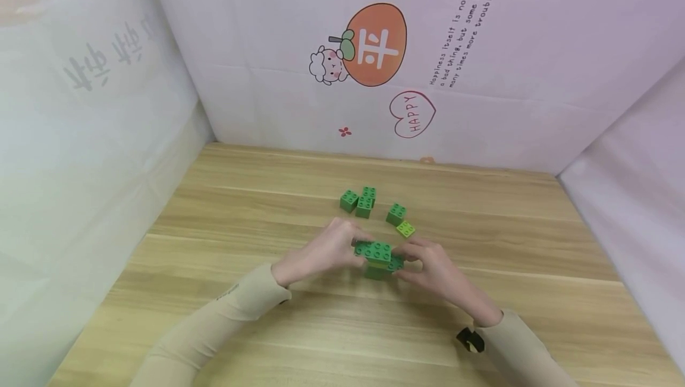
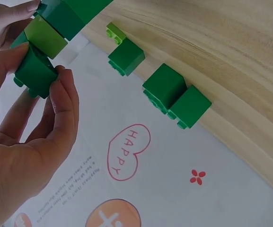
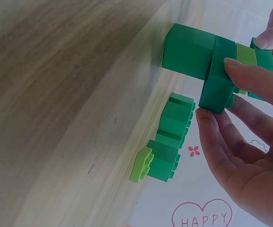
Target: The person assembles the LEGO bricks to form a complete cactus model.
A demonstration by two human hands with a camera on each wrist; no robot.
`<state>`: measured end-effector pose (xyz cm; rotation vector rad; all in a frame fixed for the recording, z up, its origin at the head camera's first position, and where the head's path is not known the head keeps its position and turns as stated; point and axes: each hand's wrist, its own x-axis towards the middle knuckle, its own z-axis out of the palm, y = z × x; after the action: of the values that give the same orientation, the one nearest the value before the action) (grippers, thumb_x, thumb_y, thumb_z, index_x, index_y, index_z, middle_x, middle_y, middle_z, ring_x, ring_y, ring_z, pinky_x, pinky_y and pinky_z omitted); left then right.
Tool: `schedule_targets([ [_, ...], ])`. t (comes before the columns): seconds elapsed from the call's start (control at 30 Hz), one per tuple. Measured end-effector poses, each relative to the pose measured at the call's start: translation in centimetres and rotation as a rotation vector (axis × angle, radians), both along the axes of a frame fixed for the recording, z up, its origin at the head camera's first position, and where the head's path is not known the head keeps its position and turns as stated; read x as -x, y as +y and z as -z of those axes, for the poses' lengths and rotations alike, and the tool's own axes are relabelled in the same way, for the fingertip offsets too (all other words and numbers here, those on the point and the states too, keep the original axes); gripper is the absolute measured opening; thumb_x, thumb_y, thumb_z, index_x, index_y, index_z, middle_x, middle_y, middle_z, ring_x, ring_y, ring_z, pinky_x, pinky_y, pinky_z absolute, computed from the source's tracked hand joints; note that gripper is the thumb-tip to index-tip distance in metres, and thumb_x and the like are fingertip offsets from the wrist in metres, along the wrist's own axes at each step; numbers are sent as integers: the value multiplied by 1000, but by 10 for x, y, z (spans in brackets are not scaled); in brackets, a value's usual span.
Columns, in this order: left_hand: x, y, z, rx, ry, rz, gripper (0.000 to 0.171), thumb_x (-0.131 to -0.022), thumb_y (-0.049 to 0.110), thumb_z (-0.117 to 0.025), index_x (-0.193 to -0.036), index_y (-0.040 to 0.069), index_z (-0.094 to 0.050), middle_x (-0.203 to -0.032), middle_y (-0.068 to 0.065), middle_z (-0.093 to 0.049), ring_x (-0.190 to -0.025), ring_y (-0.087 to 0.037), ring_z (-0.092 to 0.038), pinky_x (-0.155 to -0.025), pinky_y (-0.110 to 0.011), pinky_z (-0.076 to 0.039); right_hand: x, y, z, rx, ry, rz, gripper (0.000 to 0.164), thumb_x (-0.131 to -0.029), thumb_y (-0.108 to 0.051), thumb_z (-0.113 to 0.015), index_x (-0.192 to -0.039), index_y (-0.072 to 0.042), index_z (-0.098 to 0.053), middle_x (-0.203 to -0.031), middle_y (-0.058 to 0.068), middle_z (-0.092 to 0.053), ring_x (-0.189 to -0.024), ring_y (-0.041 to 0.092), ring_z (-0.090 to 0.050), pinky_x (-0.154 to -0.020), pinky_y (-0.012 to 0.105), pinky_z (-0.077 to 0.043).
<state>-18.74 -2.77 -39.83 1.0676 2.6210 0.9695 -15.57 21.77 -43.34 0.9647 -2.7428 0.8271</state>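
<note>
Between the two hands stands a stack of toy building bricks on the table. Its square green base brick [image 3: 188, 49] is lowest, and a longer green brick [image 3: 216, 80] above it juts to the right. A light green brick [image 2: 46, 38] comes over that, under a green top brick [image 1: 378, 250] that overhangs to the left. My left hand [image 1: 334, 247] pinches the overhanging end of the top brick between thumb and fingers. On the other side, my right hand [image 1: 430, 265] pinches the jutting end of the longer brick, thumb and fingers on opposite faces.
Behind the stack, several loose green bricks [image 1: 349, 200] sit in a cluster at the left. Another green brick [image 1: 396, 213] and a thin light green brick [image 1: 405, 229] lie nearer the right hand. Printed cloth walls [image 1: 299, 107] enclose the wooden table [image 1: 241, 197].
</note>
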Motion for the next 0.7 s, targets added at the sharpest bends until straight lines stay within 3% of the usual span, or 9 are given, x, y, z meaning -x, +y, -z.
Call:
schedule_targets([
  [0.27,-2,1,2,-8,27,-7,41,-78,8,-80,-118,5,-71,-117,-11,-74,-89,-13,-66,-73,-12,-53,-1,0,-2,6,6,-4,32,-73,-4,-84,-103,-3,-73,-97,9,-72,-83,24,-71,-72,33,-63],
  [0.47,-6,-1,7,-8,62,-19,39,-80,10,-78,-118,8,-70,-115,-5,-74,-100,-14,-67,-88,-26,-58,-2,0,-3,10,11,-9,32,-73,-3,-84,-103,-3,-73,-96,9,-72,-82,24,-70,-71,33,-63],
  [0.7,-6,-3,12,-47,25,-25,39,-81,10,-77,-118,6,-68,-114,-6,-72,-104,-17,-66,-94,-35,-58,-1,-1,0,15,20,-10,32,-72,-2,-84,-102,-3,-73,-94,7,-72,-81,24,-70,-71,32,-63],
])
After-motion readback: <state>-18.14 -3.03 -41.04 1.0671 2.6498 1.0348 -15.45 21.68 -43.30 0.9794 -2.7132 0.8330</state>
